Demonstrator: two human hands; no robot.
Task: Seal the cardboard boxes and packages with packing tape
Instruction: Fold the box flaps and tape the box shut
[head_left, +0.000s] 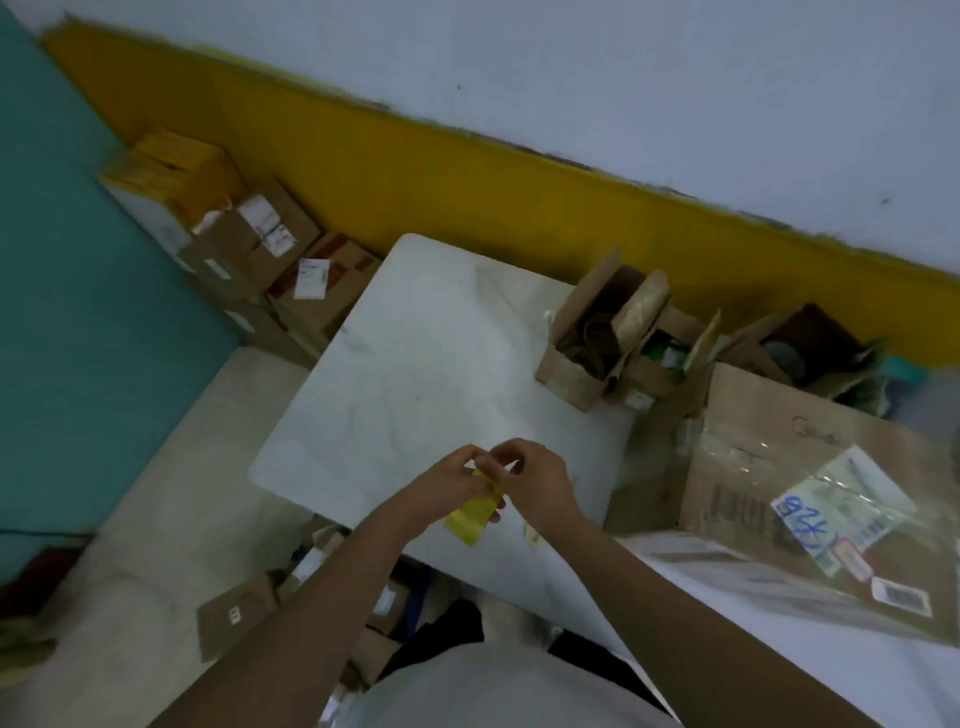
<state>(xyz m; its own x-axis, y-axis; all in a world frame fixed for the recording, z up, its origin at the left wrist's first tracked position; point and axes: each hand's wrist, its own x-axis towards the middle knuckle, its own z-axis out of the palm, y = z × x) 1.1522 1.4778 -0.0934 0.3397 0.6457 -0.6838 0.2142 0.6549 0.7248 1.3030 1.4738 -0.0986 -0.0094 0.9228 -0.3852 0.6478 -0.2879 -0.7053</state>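
Head view, showing left hand (453, 480) and right hand (537, 480) pinching the top of a yellow packet (470, 518) over the table's (415, 364) 6 o'clock edge, box (769, 457) at 3 o'clock; probably light, floppy, best gripped by edges.

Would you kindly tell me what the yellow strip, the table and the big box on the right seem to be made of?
Strip: thin, flat, matte yellow, probably paper or tape backing; blur leaves it open. Table: smooth white top with rounded corners, likely plastic or laminate. Box: matte brown cardboard, with glossy clear tape glinting over its labels.
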